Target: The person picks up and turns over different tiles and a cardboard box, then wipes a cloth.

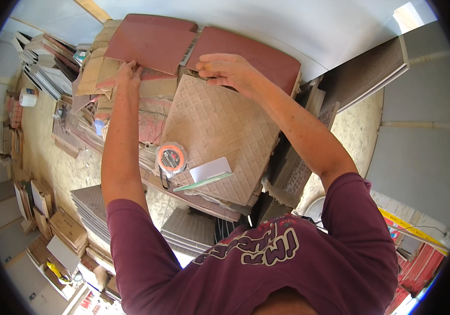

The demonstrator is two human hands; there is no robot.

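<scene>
Two flat red tiles lie side by side on top of a stack at the far side. My left hand point(127, 74) is closed at the near edge of the left red tile point(151, 39), its fingertips partly hidden. Over the near left corner of the right red tile point(251, 55), my right hand point(227, 71) is open, fingers stretched to the left, holding nothing. Closer to me rests a large beige tile point(220, 131) with a raised diamond grid facing up. On it sit an orange and clear tape measure point(172, 159) and a small white pad with a green edge point(210, 171).
Cardboard boxes point(96, 68) and torn wrapping lie left of the stack. Dark tiles point(364, 73) lean at the right by the white wall. More tile stacks point(188, 228) stand on the floor near me, with cartons point(67, 228) at the lower left.
</scene>
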